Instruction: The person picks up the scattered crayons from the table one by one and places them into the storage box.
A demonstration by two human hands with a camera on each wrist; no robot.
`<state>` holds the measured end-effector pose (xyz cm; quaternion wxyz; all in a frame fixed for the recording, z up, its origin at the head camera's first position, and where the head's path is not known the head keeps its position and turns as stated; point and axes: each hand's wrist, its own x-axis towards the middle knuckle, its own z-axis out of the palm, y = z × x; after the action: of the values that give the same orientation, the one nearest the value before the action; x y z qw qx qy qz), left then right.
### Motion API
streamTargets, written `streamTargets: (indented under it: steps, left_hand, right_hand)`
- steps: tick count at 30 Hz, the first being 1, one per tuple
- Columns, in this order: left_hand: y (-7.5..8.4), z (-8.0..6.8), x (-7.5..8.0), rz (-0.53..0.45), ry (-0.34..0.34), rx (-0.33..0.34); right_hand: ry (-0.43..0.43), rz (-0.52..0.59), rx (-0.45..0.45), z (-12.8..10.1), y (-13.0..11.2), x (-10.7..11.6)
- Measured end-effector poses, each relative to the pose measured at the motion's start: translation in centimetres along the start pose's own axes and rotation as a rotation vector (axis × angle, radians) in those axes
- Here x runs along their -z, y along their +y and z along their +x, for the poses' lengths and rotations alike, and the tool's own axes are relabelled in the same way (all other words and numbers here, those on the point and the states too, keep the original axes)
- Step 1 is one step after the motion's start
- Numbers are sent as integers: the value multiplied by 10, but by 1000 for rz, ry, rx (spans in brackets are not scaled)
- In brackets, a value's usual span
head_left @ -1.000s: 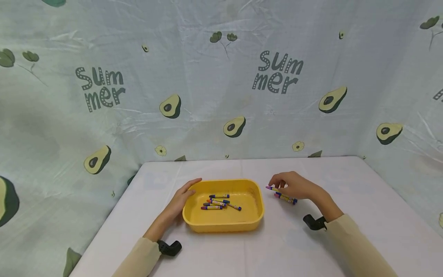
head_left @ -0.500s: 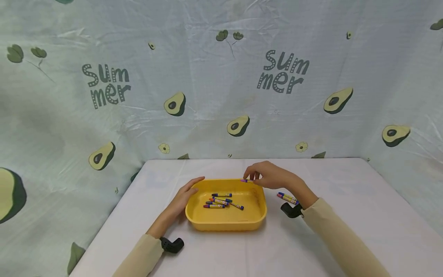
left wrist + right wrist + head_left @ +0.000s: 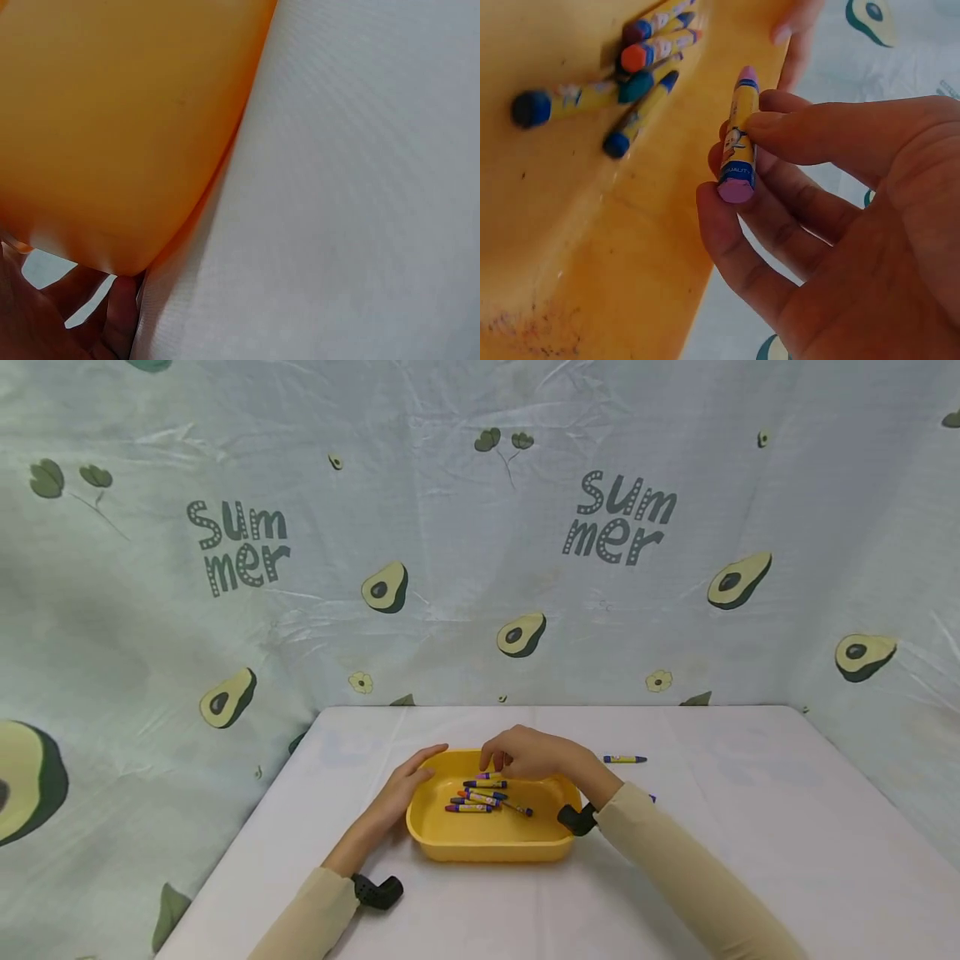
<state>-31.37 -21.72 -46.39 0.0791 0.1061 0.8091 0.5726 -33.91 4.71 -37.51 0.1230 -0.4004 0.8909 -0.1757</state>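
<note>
I have the right hand (image 3: 534, 753) pinching a pink crayon (image 3: 739, 135) over the tray (image 3: 491, 852), near other crayons (image 3: 468, 808); my left hand (image 3: 396, 790) grips the tray's side.

The white table (image 3: 720, 768) bears a yellow tray (image 3: 491, 852); crayons (image 3: 625, 759) lie nearby.

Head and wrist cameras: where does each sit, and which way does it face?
Head: on the head, facing forward and down at the yellow tray; left hand, right hand and sleeves show.
Left wrist: on that wrist, facing the tray's side; left fingers show.
Right wrist: on that wrist, facing a pink crayon in right fingers; left fingertip beyond.
Head and right wrist share the crayon.
</note>
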Motion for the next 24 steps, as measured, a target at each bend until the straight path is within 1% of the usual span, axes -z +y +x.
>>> streamTargets:
  steps: [8,17,24]
  left_hand:
    - [2,2,3,1,0,-7]
    - [0,-1,0,15,12,-17]
    - [0,0,0,-7,1,-13]
  right_hand:
    - [-35,-59,-16,14,-8,-3]
    - [-109,-37,-100,26,-9,-16]
    - [-118,-39,-112,30,-7,-22]
